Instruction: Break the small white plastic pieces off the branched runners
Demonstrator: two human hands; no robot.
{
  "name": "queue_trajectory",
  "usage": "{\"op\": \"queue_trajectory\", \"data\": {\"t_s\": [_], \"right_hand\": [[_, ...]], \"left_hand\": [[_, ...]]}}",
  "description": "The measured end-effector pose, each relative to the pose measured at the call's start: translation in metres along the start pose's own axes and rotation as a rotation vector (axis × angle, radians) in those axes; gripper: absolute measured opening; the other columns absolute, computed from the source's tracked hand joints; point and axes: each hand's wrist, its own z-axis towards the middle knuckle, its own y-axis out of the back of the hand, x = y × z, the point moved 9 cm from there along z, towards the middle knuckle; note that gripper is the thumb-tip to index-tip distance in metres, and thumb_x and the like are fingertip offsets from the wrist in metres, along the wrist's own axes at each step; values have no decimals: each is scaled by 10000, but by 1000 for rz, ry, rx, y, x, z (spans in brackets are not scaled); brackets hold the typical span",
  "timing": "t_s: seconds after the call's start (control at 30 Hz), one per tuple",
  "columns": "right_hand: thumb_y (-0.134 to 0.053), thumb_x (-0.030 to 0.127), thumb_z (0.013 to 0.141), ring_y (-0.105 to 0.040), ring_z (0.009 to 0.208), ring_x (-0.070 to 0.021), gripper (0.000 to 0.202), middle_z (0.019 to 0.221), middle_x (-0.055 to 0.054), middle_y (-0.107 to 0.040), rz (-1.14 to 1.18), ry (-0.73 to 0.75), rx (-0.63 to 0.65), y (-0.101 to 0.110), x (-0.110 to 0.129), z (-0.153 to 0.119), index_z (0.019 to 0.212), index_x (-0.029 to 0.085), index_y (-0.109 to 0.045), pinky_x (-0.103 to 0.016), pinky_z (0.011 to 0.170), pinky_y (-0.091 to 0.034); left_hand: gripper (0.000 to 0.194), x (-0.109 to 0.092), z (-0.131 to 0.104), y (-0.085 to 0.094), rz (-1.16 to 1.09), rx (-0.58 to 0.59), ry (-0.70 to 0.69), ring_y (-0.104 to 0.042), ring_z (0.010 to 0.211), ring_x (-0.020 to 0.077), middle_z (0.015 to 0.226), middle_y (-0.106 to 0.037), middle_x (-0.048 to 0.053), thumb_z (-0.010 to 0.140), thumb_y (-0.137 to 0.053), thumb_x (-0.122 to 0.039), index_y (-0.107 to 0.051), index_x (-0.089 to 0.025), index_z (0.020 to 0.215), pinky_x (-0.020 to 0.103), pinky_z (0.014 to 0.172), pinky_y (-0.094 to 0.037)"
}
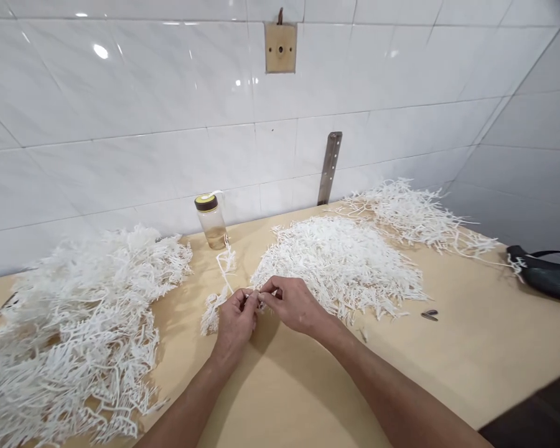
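Near the middle of the table, my left hand [236, 320] is closed in a pinch, with white strands [226, 274] running up and away from its fingers. My right hand [293, 303] meets it fingertip to fingertip, its thumb and forefinger also pinched. What lies between the fingertips is too small to make out. A small white bundle [211, 316] rests just left of my left hand. Behind my right hand spreads a heap of short white pieces [340, 261].
A large pile of white strands [88, 311] covers the left side. A lidded bottle [211, 225] stands near the wall. More strands [420, 214] lie at the back right, beside a black bag [546, 274]. Small metal clippers [430, 315] lie right of the heap. A metal strip [330, 168] leans on the wall.
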Motion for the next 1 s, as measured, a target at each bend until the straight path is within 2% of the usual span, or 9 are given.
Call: {"op": "queue_trajectory", "data": {"t_s": [0.1, 0.23, 0.33, 0.63, 0.83, 1.0], "right_hand": [[-558, 220, 847, -639, 691, -141, 174, 797, -9, -744, 12, -28, 17, 4, 0, 0, 829, 202, -731, -239, 626, -450], [-522, 214, 849, -589, 541, -120, 224, 646, 4, -684, -9, -78, 69, 5, 0, 0, 769, 184, -729, -230, 544, -414], [-527, 211, 838, -566, 492, -106, 216, 645, 9, -681, 0, -107, 84, 3, -3, 0, 762, 179, -726, -225, 522, -401], [-540, 246, 825, -612, 651, -145, 186, 727, -7, -714, -68, -82, 26, -4, -11, 0, 761, 195, -706, -239, 593, -418], [-542, 250, 814, -556, 541, -121, 142, 678, 3, -671, -76, -137, 73, -8, -11, -3, 738, 187, -643, -234, 533, -387], [-529, 239, 820, -532, 490, -112, 150, 596, 15, -616, -78, -121, 104, -8, -8, -2, 714, 181, -618, -229, 516, -375]], "left_hand": [[335, 0, 1, -1, 18, -1, -19, -350, 389, 68, 439, -429, -72, 783, -656, -489, -582, -171, 708, 196, 406, -241], [325, 3, 1, -1, 21, -17, -14, -355, 382, 72, 436, -433, -73, 789, -650, -483, -577, -175, 716, 195, 395, -240], [316, 4, 0, 0, 59, -22, -11, -368, 382, 80, 426, -433, -76, 805, -632, -480, -579, -176, 735, 193, 396, -261], [284, 2, 1, 3, 205, -47, -59, -411, 395, 100, 445, -477, -54, 827, -585, -439, -589, -184, 702, 214, 428, -312], [265, 1, 1, 4, 228, -57, -101, -449, 456, 109, 514, -539, -29, 836, -572, -408, -621, -174, 723, 219, 473, -339], [249, 1, 2, 2, 275, -32, -128, -452, 478, 109, 541, -549, -26, 836, -559, -387, -611, -174, 719, 220, 492, -341]]}}
